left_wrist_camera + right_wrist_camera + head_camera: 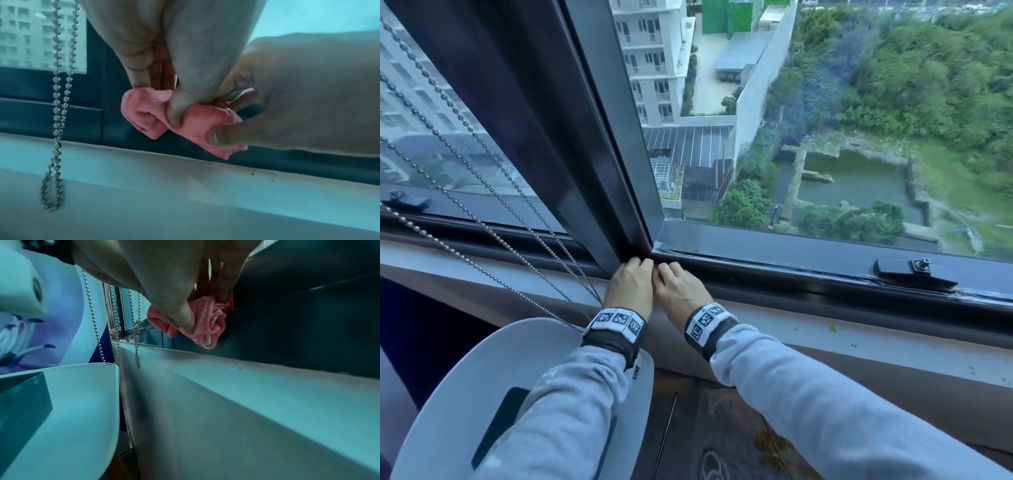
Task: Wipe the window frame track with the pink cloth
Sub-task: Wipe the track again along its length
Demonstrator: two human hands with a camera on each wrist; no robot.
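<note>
cloth: pink cloth [180, 123], bunched, at the corner of the window frame track [774, 265].
left hand [631, 286]: my thumb and fingers pinch the cloth.
right hand [679, 291]: touching my left, also pinching it.
markings: black-and-white coded wristbands [616, 323]; no legible text.
nearby: bead chains [59, 100], white sill [185, 186].

Both hands meet at the centre of the head view, the left hand [631, 287] just left of the right hand [681, 291], touching, at the corner where the upright mullion [571, 137] meets the window frame track [791, 270]. The cloth [185, 123] lies bunched beneath them, above the sill [893, 346]. Bead chains [482, 212] hang at left; a latch [914, 272] sits on the frame at right.
</note>
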